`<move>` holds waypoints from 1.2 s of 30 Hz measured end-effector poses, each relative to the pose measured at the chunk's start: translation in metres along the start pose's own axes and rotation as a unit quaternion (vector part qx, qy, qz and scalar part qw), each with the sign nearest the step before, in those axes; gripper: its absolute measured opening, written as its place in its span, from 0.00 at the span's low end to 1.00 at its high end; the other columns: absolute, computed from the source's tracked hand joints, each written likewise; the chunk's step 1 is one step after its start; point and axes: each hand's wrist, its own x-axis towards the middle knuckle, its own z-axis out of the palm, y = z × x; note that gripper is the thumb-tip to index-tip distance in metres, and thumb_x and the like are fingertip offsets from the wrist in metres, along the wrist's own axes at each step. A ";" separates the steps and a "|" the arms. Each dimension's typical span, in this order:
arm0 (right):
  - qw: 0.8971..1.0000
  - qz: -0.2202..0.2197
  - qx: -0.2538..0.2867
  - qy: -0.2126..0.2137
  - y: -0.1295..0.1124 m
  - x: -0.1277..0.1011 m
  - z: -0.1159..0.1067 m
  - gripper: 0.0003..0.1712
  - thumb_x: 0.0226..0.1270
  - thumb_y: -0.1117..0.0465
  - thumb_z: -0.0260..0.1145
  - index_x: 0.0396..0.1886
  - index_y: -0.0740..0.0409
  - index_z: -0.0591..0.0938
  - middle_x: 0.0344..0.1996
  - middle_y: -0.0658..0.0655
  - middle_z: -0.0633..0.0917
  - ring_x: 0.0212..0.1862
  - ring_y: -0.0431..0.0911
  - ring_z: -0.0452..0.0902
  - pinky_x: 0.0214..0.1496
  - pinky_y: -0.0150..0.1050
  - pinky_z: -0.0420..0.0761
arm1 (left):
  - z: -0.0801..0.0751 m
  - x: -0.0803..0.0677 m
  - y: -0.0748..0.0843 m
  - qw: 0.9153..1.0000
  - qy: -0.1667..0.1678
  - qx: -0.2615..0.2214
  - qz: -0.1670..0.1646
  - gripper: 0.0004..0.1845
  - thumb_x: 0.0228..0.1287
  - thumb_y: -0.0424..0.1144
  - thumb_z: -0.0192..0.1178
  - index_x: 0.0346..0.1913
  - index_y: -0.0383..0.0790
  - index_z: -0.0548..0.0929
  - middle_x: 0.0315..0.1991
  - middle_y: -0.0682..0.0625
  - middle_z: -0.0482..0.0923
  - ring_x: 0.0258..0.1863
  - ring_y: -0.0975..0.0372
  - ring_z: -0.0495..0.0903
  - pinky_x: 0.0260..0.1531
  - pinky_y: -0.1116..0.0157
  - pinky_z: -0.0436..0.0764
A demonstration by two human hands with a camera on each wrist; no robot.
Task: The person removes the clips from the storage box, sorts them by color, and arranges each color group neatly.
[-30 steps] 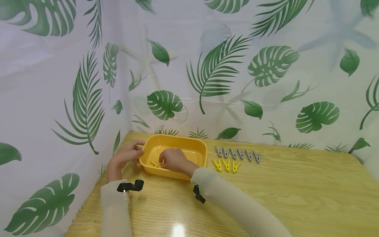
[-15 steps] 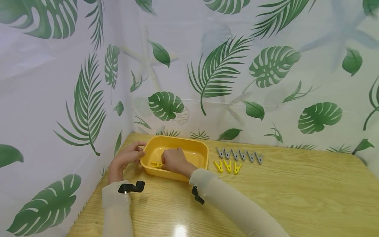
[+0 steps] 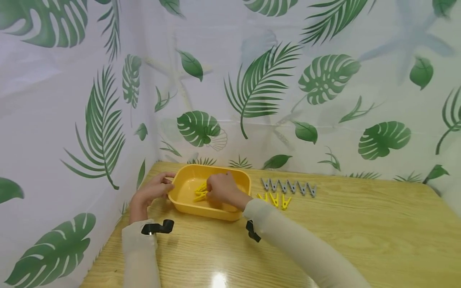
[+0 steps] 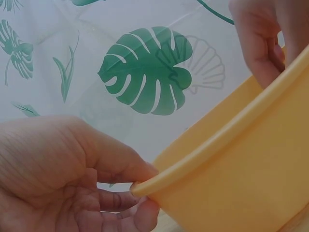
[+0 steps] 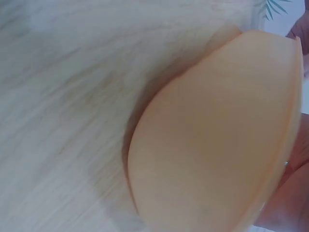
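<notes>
We are holding the yellow tub (image 3: pixel 235 179) steady with our left hand (image 3: pixel 151 192), thumb over the rim and fingers curled beneath it at the tub's left end, as the left wrist view is showing plainly. Our right hand (image 3: pixel 224 188) is reaching down inside the tub, fingers curled around yellow pegs (image 3: pixel 200 193) that are sticking out to its left; whether they are lifted off the tub floor or resting on it we cannot tell.

The pegs are looking small and slick, so we are judging that a loose pinch could let one slip and spring back into the tub. Pulling the right hand out at a slant could catch the tub's wall and tip or drag the tub, especially if the left hand is easing off the rim. To the right of the tub, three yellow pegs (image 3: pixel 274 199) and a row of grey pegs (image 3: pixel 288 187) are lying in tidy lines close by; a sleeve sweeping over them could be scattering both rows.

The tub is sitting near the back left corner of the worktop (image 3: pixel 360 236), with the leaf-printed curtain (image 3: pixel 108 120) hanging just behind and to the left of it, so room is tight there. Right of the tub, past the pegs, and in front of it, the worktop is lying open for moving
</notes>
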 end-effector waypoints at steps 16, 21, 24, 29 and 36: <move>0.991 -0.080 0.015 0.105 0.035 -0.047 -0.027 0.05 0.63 0.57 0.75 0.31 0.52 0.89 0.32 0.50 0.89 0.40 0.47 0.81 0.56 0.57 0.72 | -0.001 -0.002 0.001 1.000 -0.009 0.007 0.007 0.29 0.74 0.35 0.51 0.73 0.29 0.61 0.56 0.30 0.72 0.38 0.56 0.79 0.39 0.61 0.84; 0.981 -0.107 -0.006 0.164 0.044 -0.066 -0.030 0.05 0.63 0.57 0.75 0.32 0.52 0.88 0.33 0.52 0.86 0.42 0.49 0.79 0.53 0.56 0.73 | 0.001 -0.003 0.003 1.000 -0.006 0.010 0.008 0.29 0.74 0.35 0.51 0.74 0.29 0.61 0.57 0.31 0.72 0.38 0.57 0.79 0.40 0.60 0.84; 0.974 -0.117 -0.013 0.195 0.051 -0.075 -0.029 0.05 0.62 0.57 0.76 0.32 0.52 0.87 0.34 0.53 0.82 0.43 0.51 0.77 0.52 0.54 0.73 | 0.002 -0.003 0.003 1.000 -0.003 0.011 0.004 0.29 0.74 0.35 0.51 0.74 0.30 0.62 0.56 0.31 0.73 0.38 0.56 0.78 0.41 0.60 0.83; 0.966 -0.121 -0.028 0.227 0.063 -0.091 -0.028 0.06 0.62 0.59 0.76 0.33 0.53 0.86 0.35 0.52 0.79 0.44 0.51 0.73 0.53 0.52 0.74 | 0.003 -0.002 0.003 1.000 -0.003 0.016 0.004 0.30 0.73 0.36 0.51 0.74 0.30 0.61 0.57 0.30 0.73 0.36 0.57 0.78 0.40 0.60 0.83; 0.960 -0.114 -0.031 0.254 0.087 -0.112 -0.026 0.08 0.61 0.61 0.77 0.34 0.54 0.84 0.37 0.54 0.78 0.46 0.51 0.71 0.54 0.53 0.71 | 0.003 -0.001 0.003 1.000 -0.001 0.014 -0.003 0.30 0.73 0.36 0.52 0.74 0.30 0.61 0.58 0.30 0.74 0.38 0.56 0.79 0.41 0.60 0.84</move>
